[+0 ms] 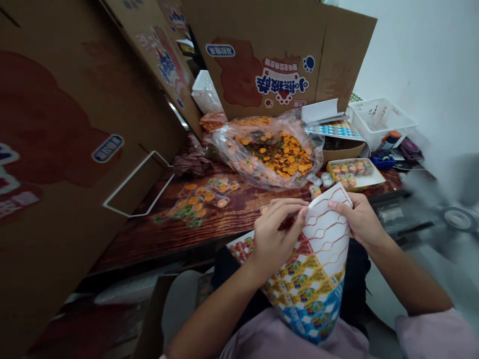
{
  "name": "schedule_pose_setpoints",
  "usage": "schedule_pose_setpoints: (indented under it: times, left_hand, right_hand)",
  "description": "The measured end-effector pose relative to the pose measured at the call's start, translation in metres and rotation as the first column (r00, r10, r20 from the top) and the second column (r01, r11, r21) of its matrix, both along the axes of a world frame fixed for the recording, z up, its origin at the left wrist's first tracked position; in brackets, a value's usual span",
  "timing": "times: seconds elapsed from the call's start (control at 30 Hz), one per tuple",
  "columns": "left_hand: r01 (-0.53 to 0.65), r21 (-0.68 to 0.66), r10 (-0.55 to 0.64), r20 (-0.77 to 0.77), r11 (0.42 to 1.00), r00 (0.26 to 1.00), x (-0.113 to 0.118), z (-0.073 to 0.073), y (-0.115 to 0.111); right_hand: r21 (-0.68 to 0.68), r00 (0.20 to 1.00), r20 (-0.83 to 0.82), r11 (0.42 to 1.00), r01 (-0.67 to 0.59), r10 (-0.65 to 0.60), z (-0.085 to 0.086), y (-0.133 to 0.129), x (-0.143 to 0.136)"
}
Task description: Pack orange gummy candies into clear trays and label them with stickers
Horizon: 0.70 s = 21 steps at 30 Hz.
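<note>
A curved sheet of stickers (299, 284) rests across my lap, printed in red, yellow and blue; its upper part is bare white backing with wavy outlines. My right hand (361, 219) grips the upper right edge, thumb on the front and fingers behind. At the upper left edge, my left hand (279, 234) has its thumb and fingertips pinched together; whether a loose sticker is between them is too small to tell. Just beyond the sheet, a small round tub with an orange label (315, 191) stands on the wooden table (149, 244).
Behind is a clear plastic bag (239, 159) of orange round pieces. Flat clear packs (192, 204) lie to its left. A shallow box (359, 174) holds several labelled tubs. Large cardboard boxes (239, 75) stand at the back and left. A white basket (385, 117) and blurred fan (456, 219) are right.
</note>
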<state>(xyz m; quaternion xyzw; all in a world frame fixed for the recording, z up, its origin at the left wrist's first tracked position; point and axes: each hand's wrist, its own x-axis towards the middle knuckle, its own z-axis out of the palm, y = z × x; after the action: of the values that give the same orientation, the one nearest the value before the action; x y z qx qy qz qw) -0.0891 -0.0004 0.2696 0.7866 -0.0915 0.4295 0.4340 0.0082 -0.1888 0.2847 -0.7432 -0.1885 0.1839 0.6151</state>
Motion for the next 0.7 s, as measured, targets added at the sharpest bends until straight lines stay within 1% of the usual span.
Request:
schedule_pose_setpoints:
  times: [0.07,0.17,0.23,0.33,0.43,0.5,0.6,0.7]
  left_hand:
    - [0.005,0.009,-0.005,-0.013,1.000,1.000,-0.001,0.004,-0.001]
    - [0.013,-0.013,-0.013,-0.031,1.000,0.999,0.001,0.005,-0.001]
    - [0.013,-0.068,-0.017,-0.060,0.998,0.998,0.002,0.004,-0.002]
    - [0.013,-0.148,-0.027,-0.093,0.989,0.995,0.003,0.003,-0.004]
    - [0.001,-0.162,-0.020,-0.111,0.987,0.994,0.005,0.002,-0.004]
    - [-0.025,-0.121,0.014,-0.092,0.992,0.996,0.006,-0.001,-0.004]
    - [-0.098,0.003,0.098,0.017,0.995,0.995,0.009,-0.007,-0.003]
    - [-0.215,0.170,0.186,0.173,0.962,0.967,0.011,-0.013,-0.001]
  right_hand:
    - [0.060,1.000,0.003,0.998,0.023,-0.023,0.006,0.003,0.000]
    - [0.144,1.000,-0.006,0.989,-0.018,0.019,0.015,0.006,0.001]
    - [0.149,0.999,-0.014,0.988,-0.049,0.052,0.020,0.007,0.000]
    - [0.132,0.996,-0.029,0.988,-0.075,0.079,0.022,0.005,-0.002]
    - [0.128,0.994,-0.022,0.987,-0.099,0.103,0.022,0.003,-0.003]
    - [0.104,0.994,0.004,0.989,-0.106,0.106,0.024,0.003,-0.003]
    - [0.056,0.994,0.014,0.993,-0.108,0.107,0.029,0.004,-0.003]
    - [0.021,0.995,0.011,0.994,-0.104,0.103,0.034,0.005,-0.005]
